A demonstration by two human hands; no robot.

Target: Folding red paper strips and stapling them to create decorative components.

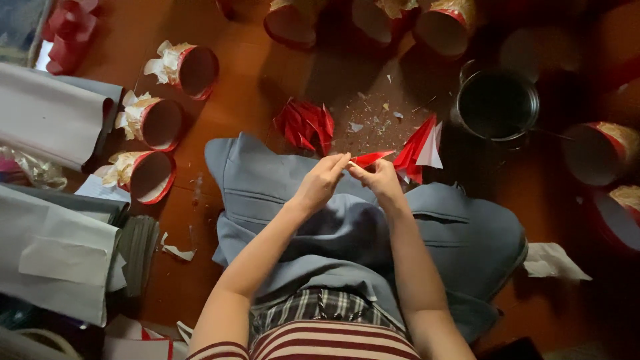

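Both my hands meet over my lap, above grey trousers. My left hand (pixel 323 181) and my right hand (pixel 377 177) pinch the same small folded red paper piece (pixel 371 158), fingertips nearly touching. Just beyond my right hand lies a stack of red and white folded paper (pixel 420 149) on the wooden floor. A pile of folded red pieces (pixel 306 125) sits on the floor ahead of my left hand.
Round red-rimmed tubes with crumpled paper (pixel 152 123) lie at the left, more along the top and right. A dark metal pot (pixel 497 104) stands at upper right. Grey paper rolls (pixel 50 113) lie at far left. Paper scraps (pixel 553 261) litter the floor.
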